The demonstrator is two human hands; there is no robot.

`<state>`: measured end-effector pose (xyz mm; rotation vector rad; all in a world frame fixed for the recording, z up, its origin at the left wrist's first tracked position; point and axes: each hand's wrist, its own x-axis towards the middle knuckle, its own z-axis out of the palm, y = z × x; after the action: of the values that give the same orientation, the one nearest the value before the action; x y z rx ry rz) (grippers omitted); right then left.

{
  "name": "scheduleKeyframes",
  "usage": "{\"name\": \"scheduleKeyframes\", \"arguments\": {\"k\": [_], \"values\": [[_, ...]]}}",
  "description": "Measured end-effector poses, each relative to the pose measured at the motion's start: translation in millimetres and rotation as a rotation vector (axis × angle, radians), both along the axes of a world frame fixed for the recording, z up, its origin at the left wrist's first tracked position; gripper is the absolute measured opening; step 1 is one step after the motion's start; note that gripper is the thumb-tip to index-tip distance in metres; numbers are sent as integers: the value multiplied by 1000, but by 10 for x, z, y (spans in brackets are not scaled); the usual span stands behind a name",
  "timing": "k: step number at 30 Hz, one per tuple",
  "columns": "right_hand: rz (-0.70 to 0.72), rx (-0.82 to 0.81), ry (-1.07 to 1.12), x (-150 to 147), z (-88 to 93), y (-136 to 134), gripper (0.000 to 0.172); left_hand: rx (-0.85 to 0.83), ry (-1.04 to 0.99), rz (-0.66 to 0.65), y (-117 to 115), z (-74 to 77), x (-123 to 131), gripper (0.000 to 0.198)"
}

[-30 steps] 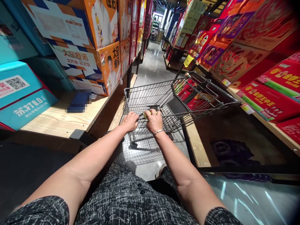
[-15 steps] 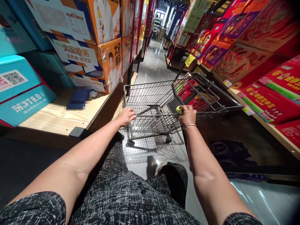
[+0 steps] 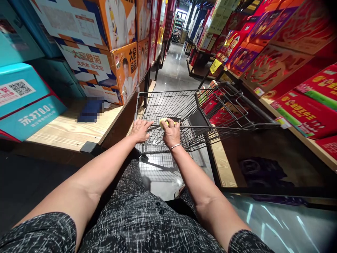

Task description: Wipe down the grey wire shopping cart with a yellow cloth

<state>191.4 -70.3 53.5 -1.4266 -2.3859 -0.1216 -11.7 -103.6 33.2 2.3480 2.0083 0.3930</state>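
Observation:
A black wire shopping cart (image 3: 168, 93) stands tilted across the aisle before me. My left hand (image 3: 140, 131) rests on the near left corner of its rim, fingers stretched out and thumb apart. Just beside it, my right hand (image 3: 171, 133) is closed around a small yellow-green cloth (image 3: 163, 122), bunched up and mostly covered by the fingers. That hand presses the cloth at the cart's near top rail. A thin bracelet circles the right wrist. No goods show in the basket.
On the left, a wooden shelf (image 3: 65, 135) bears turquoise boxes (image 3: 31, 102), orange drink cartons (image 3: 123, 70) and a dark blue pixelated item (image 3: 91, 109). Red gift boxes (image 3: 297, 112) fill the right shelf, close to the cart's handle end. A tiled aisle (image 3: 175, 59) runs ahead.
My right hand has slid left along the near rail with the cloth, from mid-rail to close by my left hand. The left hand's fingers have spread. The cart has shifted slightly.

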Motion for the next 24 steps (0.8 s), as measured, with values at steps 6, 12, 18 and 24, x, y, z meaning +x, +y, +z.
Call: {"name": "scheduleKeyframes", "arguments": {"k": [6,12,18,24], "values": [[5,21,37,418,-10,145,61,-82,-19,-58,130,57,-309,59],[-192,194,159,968,-103,252,59,-162,-162,-33,246,123,-372,45],[-109,263,166,512,-460,206,49,-215,-174,-111,274,147,-476,58],[-2,110,86,-48,-873,106,47,-200,-142,-131,284,96,-543,63]]}}
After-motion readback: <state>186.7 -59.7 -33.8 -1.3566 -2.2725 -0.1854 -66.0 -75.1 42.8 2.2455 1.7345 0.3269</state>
